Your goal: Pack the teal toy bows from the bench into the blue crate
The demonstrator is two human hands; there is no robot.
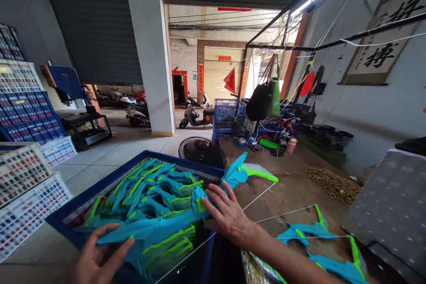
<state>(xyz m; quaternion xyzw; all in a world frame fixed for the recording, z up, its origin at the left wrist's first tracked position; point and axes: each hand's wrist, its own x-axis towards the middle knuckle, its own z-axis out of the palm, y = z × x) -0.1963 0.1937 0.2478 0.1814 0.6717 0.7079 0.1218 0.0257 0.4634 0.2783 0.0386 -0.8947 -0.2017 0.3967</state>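
Observation:
A blue toy bow (159,227) with lime-green parts and a pale string lies slanted over a blue crate (146,154), above many similar bows (146,191). Near its lower left end, the thumb and fingers of my left hand (100,253) are around the blue limb. My right hand (229,215) lies across its middle, fingers spread over the upper side and the thumb mostly hidden. The far limb points up and right, past the crate's edge. On the brown table (259,204) to the right rest two more toy bows (306,230) (342,268).
A black fan (202,153) stands behind the crate. Brown rings (329,182) lie heaped on the table, with a grey dotted panel (382,213) at its right. Stacked white crates (29,213) stand on the left. Tools and a pink bottle (291,145) sit farther back.

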